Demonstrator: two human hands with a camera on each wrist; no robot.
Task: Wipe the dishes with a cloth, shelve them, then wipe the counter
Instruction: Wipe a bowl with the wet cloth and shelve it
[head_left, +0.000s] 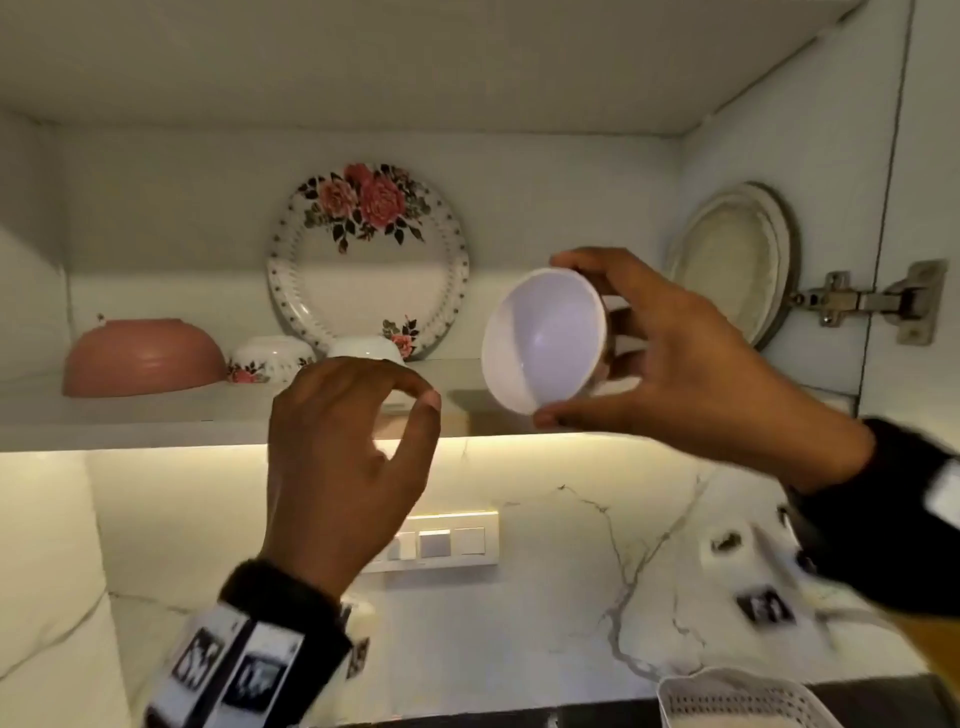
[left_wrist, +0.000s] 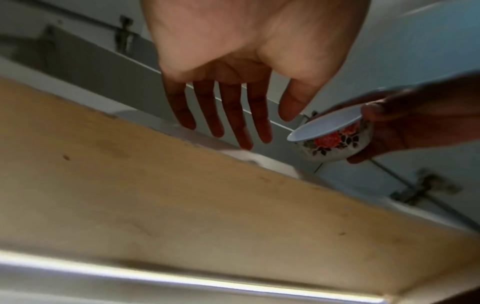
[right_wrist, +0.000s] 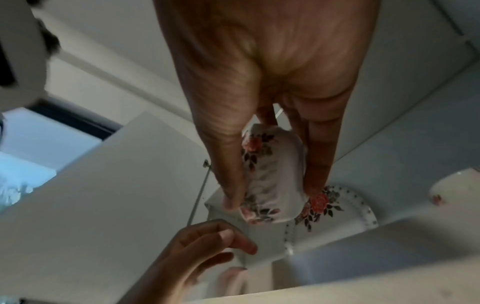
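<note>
Left hand empty, fingers loosely spread, beside floral bowl tilted sideways in right hand grip.

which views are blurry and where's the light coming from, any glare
Head view: warm strip glow under the shelf, right sleeve motion-smeared, bowl interior evenly lit with a faint sheen. Left wrist view: bright streak of glare along the bottom, left hand soft, fingers in shadow. Right wrist view: soft throughout, right hand blurred.

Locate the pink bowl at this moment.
In the head view the pink bowl sits upside down at the shelf's left end, beside a small floral bowl.
</note>
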